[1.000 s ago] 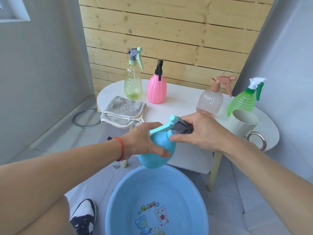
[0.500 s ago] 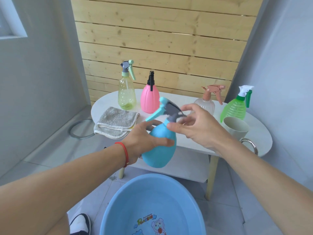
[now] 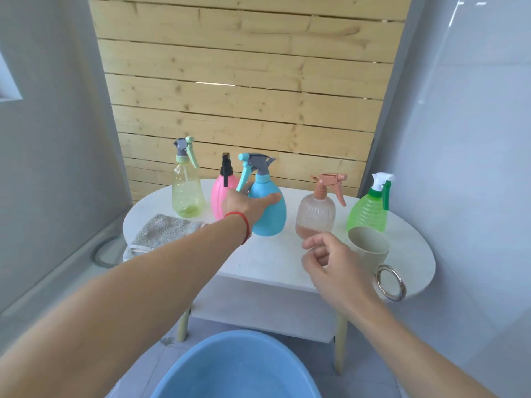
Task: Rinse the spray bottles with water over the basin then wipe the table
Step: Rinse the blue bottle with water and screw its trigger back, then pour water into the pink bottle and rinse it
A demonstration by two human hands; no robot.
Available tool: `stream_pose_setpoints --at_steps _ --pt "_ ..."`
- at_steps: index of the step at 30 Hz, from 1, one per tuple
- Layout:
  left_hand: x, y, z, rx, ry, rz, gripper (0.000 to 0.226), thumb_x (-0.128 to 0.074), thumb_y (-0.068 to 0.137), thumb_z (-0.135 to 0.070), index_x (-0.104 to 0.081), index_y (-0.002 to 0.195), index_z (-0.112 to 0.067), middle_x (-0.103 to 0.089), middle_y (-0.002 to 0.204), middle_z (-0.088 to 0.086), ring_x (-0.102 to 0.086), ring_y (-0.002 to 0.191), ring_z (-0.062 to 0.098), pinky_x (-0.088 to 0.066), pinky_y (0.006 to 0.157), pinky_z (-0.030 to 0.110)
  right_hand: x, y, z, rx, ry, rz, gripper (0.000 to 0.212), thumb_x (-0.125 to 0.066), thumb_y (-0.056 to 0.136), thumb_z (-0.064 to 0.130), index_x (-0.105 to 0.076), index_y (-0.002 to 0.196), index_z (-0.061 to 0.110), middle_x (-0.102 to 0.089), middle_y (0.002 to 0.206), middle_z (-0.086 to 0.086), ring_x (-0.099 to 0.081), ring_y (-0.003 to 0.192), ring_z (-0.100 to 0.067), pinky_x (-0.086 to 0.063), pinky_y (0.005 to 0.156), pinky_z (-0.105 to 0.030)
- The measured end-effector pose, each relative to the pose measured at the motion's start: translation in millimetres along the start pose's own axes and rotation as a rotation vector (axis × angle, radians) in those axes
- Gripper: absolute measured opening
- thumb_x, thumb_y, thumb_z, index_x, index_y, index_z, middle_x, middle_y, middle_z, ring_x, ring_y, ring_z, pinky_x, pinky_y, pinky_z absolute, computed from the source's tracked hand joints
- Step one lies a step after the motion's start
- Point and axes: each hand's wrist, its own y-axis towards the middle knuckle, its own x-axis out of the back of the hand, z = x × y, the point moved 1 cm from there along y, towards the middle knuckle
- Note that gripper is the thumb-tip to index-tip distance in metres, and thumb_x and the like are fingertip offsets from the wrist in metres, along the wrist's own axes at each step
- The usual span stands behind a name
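Your left hand [image 3: 244,203] grips the round blue plastic spray bottle [image 3: 268,208], standing on the white oval table [image 3: 413,254] beside the pink bottle [image 3: 219,193]. Your right hand [image 3: 333,261] hovers loosely curled, holding nothing, near the clear brown-topped bottle [image 3: 316,214]. This one looks rinsed, so let go and bring the next over the blue basin [image 3: 238,366].

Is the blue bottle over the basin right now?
No, the blue bottle stands upright on the table with the left hand gripping it, while the basin sits on the floor below.
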Motion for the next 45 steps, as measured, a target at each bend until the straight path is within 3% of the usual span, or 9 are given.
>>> stream_pose_setpoints --at_steps 5,10,14,17,21,29,35,39,45 --pt "-32.1 22.1 9.9 -0.030 0.136 -0.072 0.073 -0.092 0.068 -0.043 -0.061 0.129 -0.018 -0.065 0.105 0.000 -0.065 0.091 0.022 -0.046 0.053 0.027 -2.2 -1.2 -7.1 0.055 -0.080 0.055 0.015 -0.059 0.095 0.018 -0.060 0.105 0.030 -0.065 0.085 0.011 -0.062 0.075 -0.006 -0.054 0.072 -0.032" --pt "-49.0 34.7 17.0 -0.028 0.203 -0.157 0.071 -0.090 0.070 -0.044 -0.062 0.129 -0.015 -0.060 0.097 -0.001 -0.063 0.092 0.024 -0.060 0.083 0.041 -5.9 1.6 -12.2 0.081 -0.152 0.079 0.016 -0.055 0.095 0.022 -0.057 0.107 0.034 -0.063 0.085 0.014 -0.062 0.079 -0.007 -0.054 0.073 -0.036" --pt "-47.4 35.8 23.8 -0.077 0.279 -0.091 0.070 -0.086 0.075 -0.047 -0.058 0.130 -0.015 -0.062 0.107 0.000 -0.063 0.098 0.024 -0.056 0.073 0.036 -8.2 3.2 -12.2 0.074 -0.187 0.099 0.018 -0.054 0.095 0.023 -0.055 0.108 0.034 -0.062 0.087 0.014 -0.062 0.082 -0.009 -0.054 0.074 -0.037" --pt "-29.0 23.7 43.6 -0.140 0.433 -0.035 0.061 -0.080 0.082 -0.029 -0.054 0.133 -0.009 -0.058 0.127 0.004 -0.059 0.116 0.026 -0.050 0.085 0.032 -8.4 4.1 -12.2 0.080 -0.228 0.108 0.017 -0.053 0.095 0.022 -0.054 0.110 0.032 -0.061 0.091 0.014 -0.062 0.086 -0.010 -0.054 0.077 -0.037" --pt "24.0 18.6 59.7 -0.152 0.349 -0.225 0.034 -0.070 0.081 -0.007 -0.058 0.113 -0.008 -0.063 0.115 0.009 -0.060 0.104 0.028 -0.049 0.086 0.035 -10.5 3.3 -11.0 0.085 -0.263 0.103 0.018 -0.053 0.095 0.022 -0.054 0.109 0.032 -0.061 0.092 0.014 -0.061 0.086 -0.010 -0.053 0.079 -0.037" --pt "44.6 82.7 37.6 -0.229 0.693 -0.268 0.082 -0.081 0.077 -0.046 -0.043 0.135 -0.002 -0.046 0.127 0.014 -0.051 0.118 0.035 -0.044 0.101 0.042 -20.5 0.7 -2.9 0.076 -0.299 0.140 0.019 -0.052 0.095 0.022 -0.053 0.110 0.034 -0.061 0.097 0.014 -0.061 0.088 -0.011 -0.053 0.082 -0.037" --pt "31.4 97.3 28.5 -0.097 0.666 -0.179 0.063 -0.073 0.084 -0.047 -0.044 0.135 -0.023 -0.047 0.118 0.010 -0.039 0.125 0.033 -0.042 0.061 0.035 -21.1 3.8 -6.2 0.087 -0.307 0.147 0.019 -0.052 0.096 0.022 -0.054 0.110 0.034 -0.061 0.097 0.015 -0.060 0.087 -0.008 -0.053 0.083 -0.037" --pt "48.1 68.6 22.0 -0.263 0.634 -0.119 0.061 -0.076 0.079 -0.042 -0.047 0.128 -0.020 -0.048 0.089 -0.007 -0.044 0.116 0.030 -0.051 0.075 0.041 -22.1 7.6 -1.9 0.115 -0.228 0.129 0.017 -0.056 0.096 0.019 -0.058 0.108 0.031 -0.063 0.095 0.015 -0.063 0.081 -0.006 -0.053 0.075 -0.031" --pt "85.6 -9.0 26.8 -0.808 0.771 -0.153 0.069 -0.079 0.063 -0.055 -0.050 0.118 -0.024 -0.054 0.111 -0.002 -0.049 0.103 0.026 -0.044 0.086 0.039 -26.2 7.0 49.1 -0.006 0.404 0.043 0.021 -0.054 0.104 0.032 -0.070 0.106 0.019 -0.074 0.094 -0.004 -0.068 0.074 -0.015 -0.056 0.070 -0.031"
